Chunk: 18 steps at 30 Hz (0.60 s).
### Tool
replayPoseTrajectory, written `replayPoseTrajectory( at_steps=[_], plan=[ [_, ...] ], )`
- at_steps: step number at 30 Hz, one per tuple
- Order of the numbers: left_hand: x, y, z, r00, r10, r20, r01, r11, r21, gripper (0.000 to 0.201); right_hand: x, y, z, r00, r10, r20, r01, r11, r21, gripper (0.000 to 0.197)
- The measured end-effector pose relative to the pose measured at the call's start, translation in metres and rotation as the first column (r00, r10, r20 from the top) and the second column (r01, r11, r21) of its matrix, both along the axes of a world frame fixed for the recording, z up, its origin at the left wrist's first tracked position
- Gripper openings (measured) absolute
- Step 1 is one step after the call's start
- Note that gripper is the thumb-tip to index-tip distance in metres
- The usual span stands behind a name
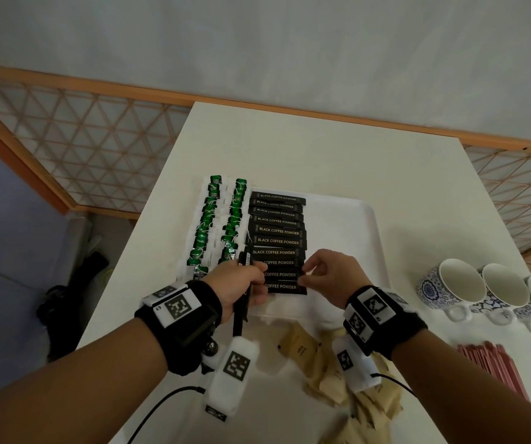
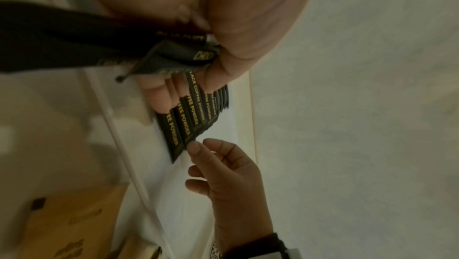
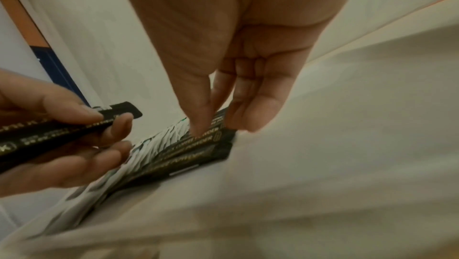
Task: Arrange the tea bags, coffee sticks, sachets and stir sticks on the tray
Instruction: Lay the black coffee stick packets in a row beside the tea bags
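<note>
Tray (image 1: 347,219): white, set on the white desk (image 1: 321,149); its right part is left bare.

Tea bags (image 1: 216,225): white bags with green tags, laid in two overlapping columns along the left edge of the tray, just beside the coffee sticks.

Coffee sticks (image 1: 278,232): black, lettered "BLACK COFFEE POWDER" in gold, laid flat in one overlapping column on the left-centre of the tray, running from the far edge toward the near edge.

Left hand (image 1: 241,283): fingers are curled round a bundle of spare black coffee sticks (image 1: 241,309), held upright at the near-left end of the column; the grip is confirmed in the left wrist view (image 2: 174,51) and the right wrist view (image 3: 62,133).

Right hand (image 1: 328,274): thumb and forefinger are brought close together at the right-hand end of one of the nearest laid sticks; in the right wrist view the fingertips (image 3: 201,126) are seen touching that end. Whether the stick is pinched or only pressed cannot be told.

Sachets (image 1: 337,373): tan paper packets, piled loosely on the desk just in front of the near edge of the tray, partly hidden by the right wrist.

Stir sticks (image 1: 488,363): a pink-red bundle, laid on the desk at the right, near the person, apart from the tray.

Cups (image 1: 481,290): three blue-and-white patterned cups with white interiors, stood in a row on the desk to the right of the tray
</note>
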<state>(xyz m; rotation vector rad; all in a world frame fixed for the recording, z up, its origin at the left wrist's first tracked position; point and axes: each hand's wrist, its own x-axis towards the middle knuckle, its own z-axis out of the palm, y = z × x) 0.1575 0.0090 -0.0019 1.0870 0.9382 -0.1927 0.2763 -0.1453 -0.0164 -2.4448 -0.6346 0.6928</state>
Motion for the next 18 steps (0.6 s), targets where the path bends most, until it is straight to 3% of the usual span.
replayPoseTrajectory(
  at_steps=[3,7,18],
  plan=[
    [0.007,0.001,0.002,0.998,0.029,0.051,-0.033,0.997,0.076,0.017,0.006,-0.002,-0.001,0.997,-0.068,0.023,0.066,0.996,0.068,0.030],
    [0.017,0.003,0.002,0.997,0.027,0.076,-0.042,0.978,0.204,0.020,0.009,0.003,-0.006,0.987,-0.146,-0.064,0.152,0.984,0.092,0.052],
    [0.024,0.001,0.002,0.998,-0.064,0.029,0.052,0.951,0.304,0.020,0.006,0.012,-0.007,0.975,-0.170,-0.145,0.192,0.968,0.161,0.051]
  ],
)
